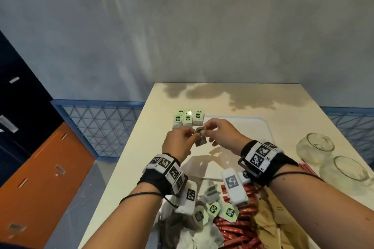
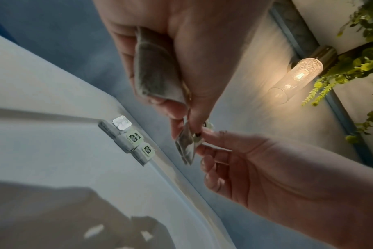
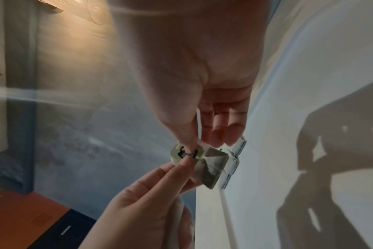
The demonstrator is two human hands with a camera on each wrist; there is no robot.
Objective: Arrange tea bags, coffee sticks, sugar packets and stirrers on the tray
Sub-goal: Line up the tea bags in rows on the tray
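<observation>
Both hands meet above the white tray (image 1: 266,127) and pinch one tea bag (image 1: 200,137) by its green tag (image 3: 184,153). My left hand (image 1: 191,135) pinches from the left and also keeps a second tea bag (image 2: 154,67) tucked against its palm. My right hand (image 1: 208,131) pinches the tag between thumb and forefinger. The bag (image 2: 186,148) hangs just above the tray. A row of tea bags (image 1: 188,119) with green tags lies at the tray's far left corner, just beyond the hands.
Near the table's front edge lies a pile of loose tea bags (image 1: 213,209), red coffee sticks (image 1: 238,230) and brown sugar packets (image 1: 271,220). Two glass jars (image 1: 315,147) lie on their sides at the right, with red stirrers (image 1: 307,168) beside them. A blue crate (image 1: 97,125) stands left of the table.
</observation>
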